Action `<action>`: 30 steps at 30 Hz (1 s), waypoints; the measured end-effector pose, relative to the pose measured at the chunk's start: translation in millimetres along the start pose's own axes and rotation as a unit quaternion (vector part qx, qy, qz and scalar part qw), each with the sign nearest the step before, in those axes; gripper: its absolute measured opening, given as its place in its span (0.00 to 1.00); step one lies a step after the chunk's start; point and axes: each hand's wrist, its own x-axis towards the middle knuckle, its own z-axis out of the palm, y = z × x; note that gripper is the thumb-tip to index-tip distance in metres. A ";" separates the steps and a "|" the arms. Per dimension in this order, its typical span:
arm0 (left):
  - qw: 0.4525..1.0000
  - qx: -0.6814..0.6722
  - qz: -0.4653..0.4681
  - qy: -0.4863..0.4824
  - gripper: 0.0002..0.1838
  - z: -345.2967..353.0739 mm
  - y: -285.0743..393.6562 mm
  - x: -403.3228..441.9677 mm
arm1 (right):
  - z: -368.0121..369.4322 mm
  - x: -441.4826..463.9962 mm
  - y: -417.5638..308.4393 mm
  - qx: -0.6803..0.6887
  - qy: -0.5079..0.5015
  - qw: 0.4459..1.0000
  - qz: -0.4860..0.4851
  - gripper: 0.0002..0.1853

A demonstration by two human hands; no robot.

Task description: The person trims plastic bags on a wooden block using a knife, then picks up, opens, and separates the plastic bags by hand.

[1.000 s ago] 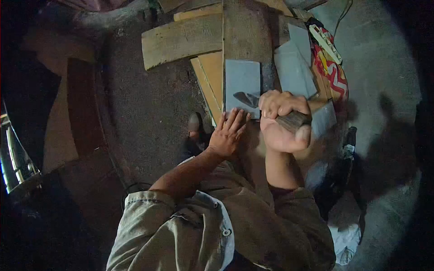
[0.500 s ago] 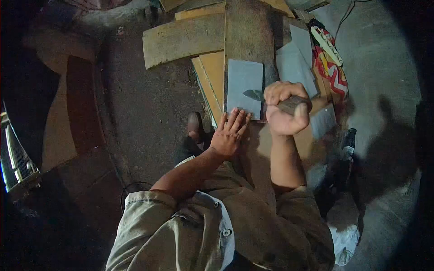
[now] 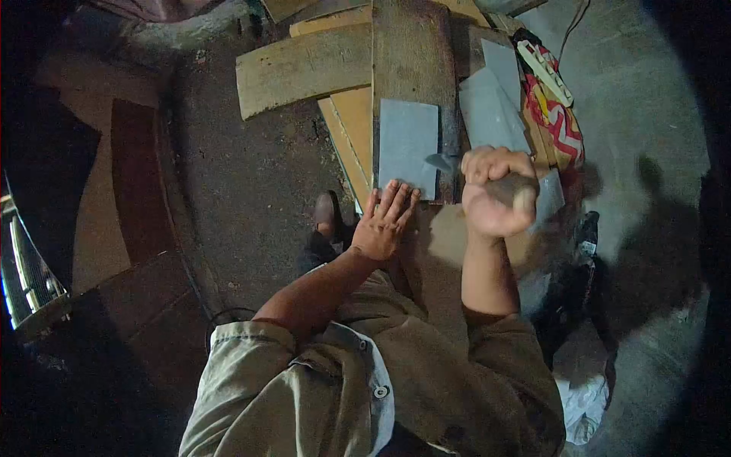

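I've got my left hand (image 3: 377,232) spread on one sheet (image 3: 409,145), right hand (image 3: 489,212) clenched round one blurry tool (image 3: 508,187).

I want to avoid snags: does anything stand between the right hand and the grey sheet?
Only the dark-bladed tool in the right hand, its blade at the right edge of the grey sheet. Nothing else visible blocks that gap; the left hand lies at the sheet's near edge, clear of it.
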 end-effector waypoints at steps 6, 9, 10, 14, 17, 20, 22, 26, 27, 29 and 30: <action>0.998 0.051 0.009 0.026 0.39 6.3 -3.0 -1.0 | 32.4 -16.9 21.5 0.068 -0.053 0.996 0.019 0.26; 0.998 0.038 0.007 0.041 0.40 9.6 -3.4 1.1 | 32.0 -11.6 25.9 0.000 -0.036 0.999 0.035 0.27; 0.999 0.020 0.004 0.049 0.39 10.5 -1.5 -1.1 | 29.8 -13.2 22.9 0.029 -0.022 0.998 0.051 0.27; 1.000 0.007 -0.003 -0.023 0.39 -12.7 0.6 0.2 | 20.3 -13.8 16.6 0.056 -0.035 0.998 0.020 0.26; 0.999 -0.019 -0.003 0.037 0.40 3.0 -1.0 2.0 | 11.9 -6.7 14.2 0.023 -0.012 0.999 0.037 0.25; 1.000 0.012 -0.001 0.015 0.40 -0.4 -1.4 3.7 | 9.3 -4.6 3.9 0.025 -0.017 0.999 0.023 0.25; 0.999 0.037 -0.001 -0.004 0.38 2.5 -1.5 1.0 | -0.3 -13.2 10.9 0.008 -0.039 0.999 0.005 0.25; 1.000 -0.017 -0.013 -0.023 0.39 -3.1 -0.3 5.3 | -6.5 -7.5 -5.0 0.007 -0.007 1.000 -0.002 0.25; 1.000 -0.013 -0.012 -0.019 0.39 -0.6 -1.0 6.2 | -6.5 -7.2 -9.2 0.011 -0.012 1.000 -0.012 0.26; 1.000 -0.013 -0.010 -0.022 0.39 3.2 0.9 2.0 | -12.6 -11.6 1.7 0.000 -0.007 1.000 0.014 0.27; 1.000 -0.004 -0.010 -0.002 0.39 3.7 1.3 2.8 | -14.4 -10.8 1.5 -0.002 -0.007 1.000 0.013 0.27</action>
